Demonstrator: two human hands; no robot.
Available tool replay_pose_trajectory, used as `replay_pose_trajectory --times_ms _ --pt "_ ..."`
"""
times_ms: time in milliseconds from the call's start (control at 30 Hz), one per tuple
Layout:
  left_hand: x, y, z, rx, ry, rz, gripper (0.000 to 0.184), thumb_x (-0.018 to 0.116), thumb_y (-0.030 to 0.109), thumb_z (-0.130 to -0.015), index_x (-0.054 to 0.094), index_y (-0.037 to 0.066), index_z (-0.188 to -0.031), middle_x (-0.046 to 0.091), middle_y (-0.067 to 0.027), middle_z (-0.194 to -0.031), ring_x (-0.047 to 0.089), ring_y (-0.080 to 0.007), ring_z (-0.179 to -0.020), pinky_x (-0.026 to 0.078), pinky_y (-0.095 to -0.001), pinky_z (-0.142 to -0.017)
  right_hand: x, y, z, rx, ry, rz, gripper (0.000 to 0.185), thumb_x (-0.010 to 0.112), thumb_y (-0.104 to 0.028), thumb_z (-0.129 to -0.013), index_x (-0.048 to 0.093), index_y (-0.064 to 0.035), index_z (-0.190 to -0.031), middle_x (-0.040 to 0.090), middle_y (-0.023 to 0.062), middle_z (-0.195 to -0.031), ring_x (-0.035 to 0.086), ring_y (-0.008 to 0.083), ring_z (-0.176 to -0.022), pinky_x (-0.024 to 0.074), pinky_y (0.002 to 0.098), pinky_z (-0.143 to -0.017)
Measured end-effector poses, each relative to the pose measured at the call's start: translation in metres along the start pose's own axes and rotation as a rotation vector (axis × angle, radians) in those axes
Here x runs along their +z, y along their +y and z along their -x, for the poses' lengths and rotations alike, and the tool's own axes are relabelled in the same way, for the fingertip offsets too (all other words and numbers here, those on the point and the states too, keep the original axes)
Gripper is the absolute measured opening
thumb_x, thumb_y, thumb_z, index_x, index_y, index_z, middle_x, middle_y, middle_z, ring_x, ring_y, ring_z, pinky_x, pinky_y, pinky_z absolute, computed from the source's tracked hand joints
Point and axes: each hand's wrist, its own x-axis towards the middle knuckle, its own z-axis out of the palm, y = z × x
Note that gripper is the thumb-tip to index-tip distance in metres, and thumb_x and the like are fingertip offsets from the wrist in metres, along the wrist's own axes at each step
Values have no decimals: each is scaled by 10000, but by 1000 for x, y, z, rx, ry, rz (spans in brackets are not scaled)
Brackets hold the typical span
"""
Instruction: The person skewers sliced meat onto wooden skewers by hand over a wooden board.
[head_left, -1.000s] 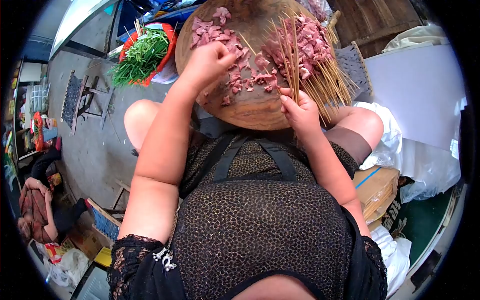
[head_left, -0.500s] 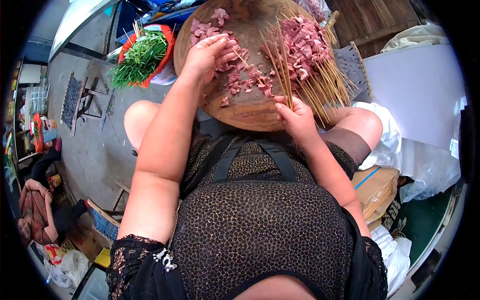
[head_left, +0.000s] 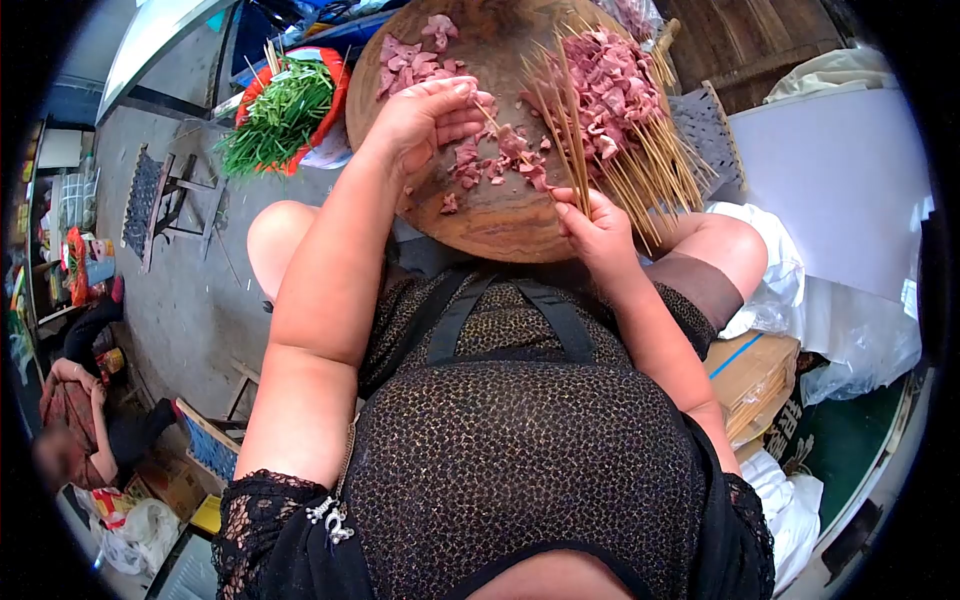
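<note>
My left hand [head_left: 435, 120] is closed in a pinch over the round wooden board [head_left: 480, 225], with what looks like a small piece of raw meat [head_left: 485, 99] at its fingertips. Right there is the tip of a thin skewer [head_left: 491, 118], which slants down through meat pieces toward my right hand [head_left: 597, 228]. My right hand is wrapped round a bundle of bamboo skewers [head_left: 572, 135] that point up and away. Loose meat pieces [head_left: 465, 165] lie between the hands. Beside the bundle is a heap of skewered meat [head_left: 610, 85], its sticks [head_left: 650, 180] fanning toward me.
A red-rimmed basket of green vegetables [head_left: 285, 115] stands left of the board. A low stool [head_left: 150, 205] is on the concrete floor. Another person [head_left: 80, 410] sits at the far left. White sheeting [head_left: 820, 180] and cardboard [head_left: 755, 380] are on my right.
My left hand has shifted slightly down and right, its fingers nearer the skewer's tip, and less of the skewer shows. My right hand has barely moved and still holds the bundle.
</note>
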Motion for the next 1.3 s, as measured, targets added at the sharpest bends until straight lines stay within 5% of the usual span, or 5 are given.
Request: replay_pose_trajectory --times_ms 500,633,867,1233,1300 --pt "4 0 8 57 -19 -225 292 565 202 -872 545 46 -1117 622 -59 -919 611 -167 -816 526 -282 -691 5 -12 -6 22 -7 -136 183 569 -113 -853 583 -29 -1014 526 -31 -664 433 26 -535 332 165 -486" --pt "-8 -5 4 223 190 -761 179 585 140 -846 622 32 -985 637 -42 -815 579 -104 -727 488 -239 -632 3 -12 -5 59 12 -190 190 565 -114 -854 564 -43 -1031 520 -17 -649 396 30 -475 292 166 -427" --pt "-6 -15 16 314 9 -1557 190 655 162 -711 650 64 -873 627 -149 -809 611 -286 -744 476 -350 -680 0 -12 -3 80 32 -232 193 557 -121 -859 552 -60 -1042 508 -9 -635 349 27 -412 251 158 -361" --pt "-2 -17 14 310 -18 -1568 148 640 124 -670 626 55 -800 623 -110 -736 608 -241 -686 480 -341 -632 2 -12 -2 81 21 -201 185 553 -112 -860 551 -57 -1037 514 -10 -639 354 26 -410 258 155 -364" --pt "-3 -11 8 414 148 -1038 78 613 76 -715 615 35 -781 622 -52 -730 585 -148 -644 468 -283 -577 2 -11 -2 84 20 -211 187 554 -110 -859 550 -57 -1038 515 -10 -638 355 27 -412 257 157 -364"
